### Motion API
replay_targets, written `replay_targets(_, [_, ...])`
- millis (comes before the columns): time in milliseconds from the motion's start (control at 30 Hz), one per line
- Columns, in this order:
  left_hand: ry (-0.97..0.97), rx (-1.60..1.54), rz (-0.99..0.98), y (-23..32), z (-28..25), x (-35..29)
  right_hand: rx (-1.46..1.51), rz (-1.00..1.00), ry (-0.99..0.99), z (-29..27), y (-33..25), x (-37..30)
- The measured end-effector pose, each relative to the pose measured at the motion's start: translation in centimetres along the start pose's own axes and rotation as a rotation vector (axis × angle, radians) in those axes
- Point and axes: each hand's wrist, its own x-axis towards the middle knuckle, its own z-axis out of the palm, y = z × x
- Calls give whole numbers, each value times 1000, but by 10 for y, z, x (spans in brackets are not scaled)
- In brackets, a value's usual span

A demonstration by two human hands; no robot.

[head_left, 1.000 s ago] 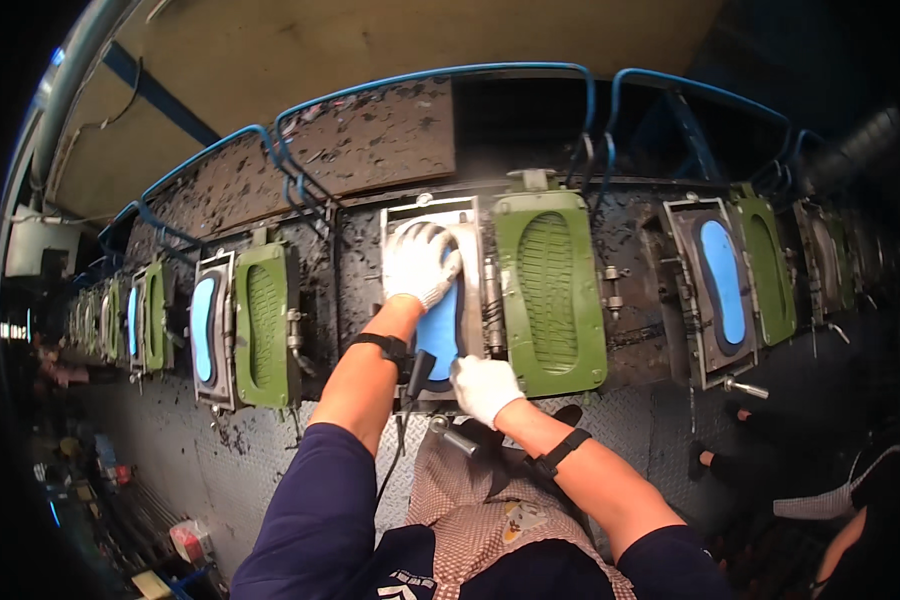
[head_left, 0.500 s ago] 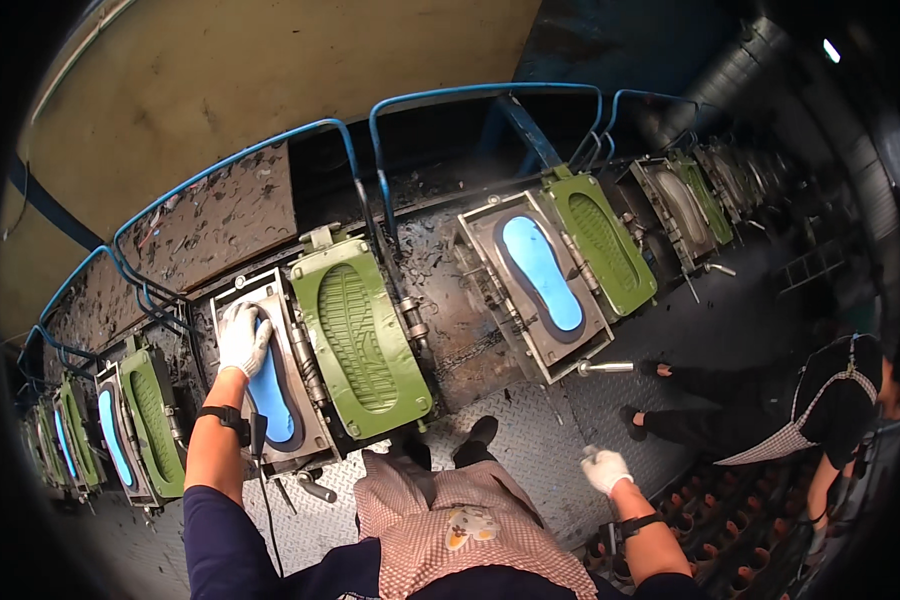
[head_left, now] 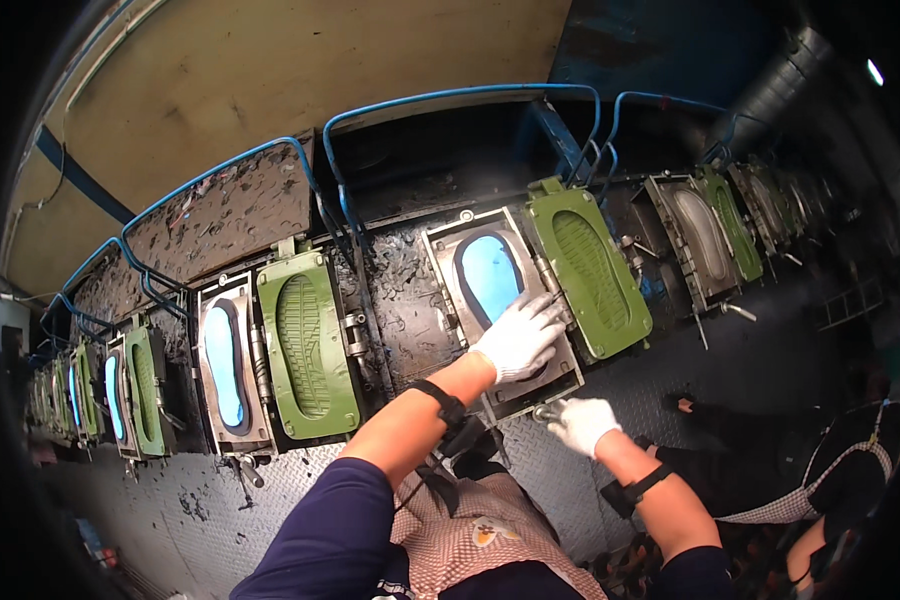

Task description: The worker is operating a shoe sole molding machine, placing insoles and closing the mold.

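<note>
A blue shoe-sole piece (head_left: 490, 270) with a dark rim lies in the open metal mould (head_left: 442, 262) in front of me. My left hand (head_left: 523, 338), in a white glove, rests flat over the sole's near half and hides it, fingers stretched toward the hinge. On the hinge's right side lies the mould's green lid (head_left: 585, 268), its patterned inner face up. My right hand (head_left: 582, 425), also gloved, is closed around the metal handle (head_left: 548, 410) at the mould's near edge; its fingers partly cover it.
To the left stands another open mould with a blue sole (head_left: 224, 365) and green lid (head_left: 310, 345), with several more beyond. Further moulds (head_left: 695, 235) run off to the right. Blue bent rails (head_left: 450, 92) rise behind. A co-worker (head_left: 840, 460) is at the lower right.
My left hand has left the sole in the left mould and moved right onto this one. My right hand has moved up to the handle. The view has shifted along the row.
</note>
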Motion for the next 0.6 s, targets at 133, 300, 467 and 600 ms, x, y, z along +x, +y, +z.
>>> replay_targets(133, [-147,94,-127,-1,24,-14,109,49,149,22,-7,-5])
replay_targets(300, [-188,27,-123,-3,22,-13,206,-194,151,37,13,2])
replay_targets(467, [-215,23,-127,0,22,1,177,-405,117,45,50,21])
replay_targets(600, [-119,40,-291,2,25,9,180,-382,102,27,45,9])
